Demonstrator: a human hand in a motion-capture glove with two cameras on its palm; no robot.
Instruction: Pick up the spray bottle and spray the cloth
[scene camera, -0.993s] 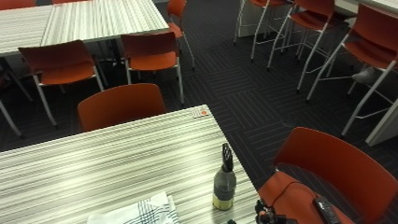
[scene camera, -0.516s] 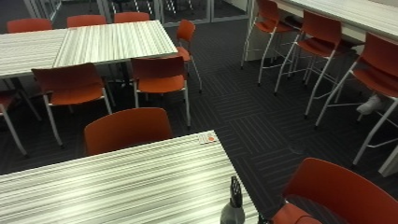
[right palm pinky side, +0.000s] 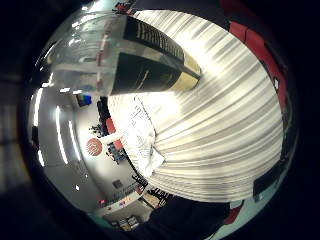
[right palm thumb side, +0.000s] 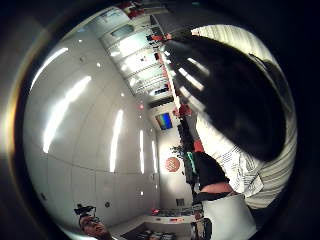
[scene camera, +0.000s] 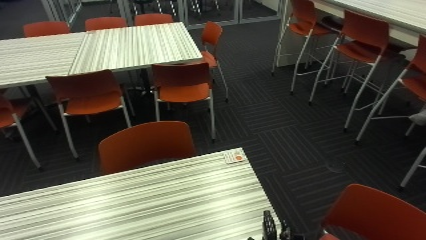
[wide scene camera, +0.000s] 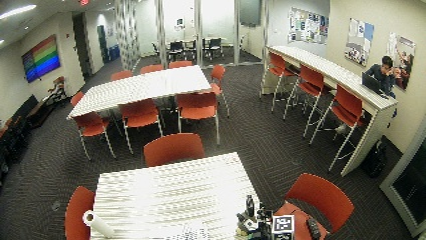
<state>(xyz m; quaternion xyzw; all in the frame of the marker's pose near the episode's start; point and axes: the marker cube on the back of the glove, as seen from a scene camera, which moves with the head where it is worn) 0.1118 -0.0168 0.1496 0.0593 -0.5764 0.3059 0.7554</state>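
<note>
The outside view shows a striped table (scene camera: 133, 200) with an orange chair (scene camera: 148, 145) behind it. A small card (scene camera: 234, 156) lies at the table's far corner. At the near edge only the dark top of the spray bottle (scene camera: 268, 227) pokes up, and it stands straight.

In the wide outside view the bottle (wide scene camera: 249, 205) stands upright near the right edge of the table (wide scene camera: 173, 190), with its long side up and down. A roll of paper towel (wide scene camera: 96, 223) lies near the left edge. The cloth (wide scene camera: 186, 233) lies at the near edge, apart from the bottle. The right hand is down by the bottle, but it is too small and hidden to make out.

In the little finger side palm view the bottle (right palm pinky side: 130, 55) is very close to the palm. Its body is clear, with a dark label. The cloth (right palm pinky side: 142, 135) lies flat on the striped table (right palm pinky side: 225, 115) just beside the bottle's base.

In the thumb side palm view something big and black (right palm thumb side: 230, 95), maybe the bottle's top, fills the space near the palm. The cloth (right palm thumb side: 240, 165) peeks out past it. I cannot tell whether the fingers are open or closed.
</note>
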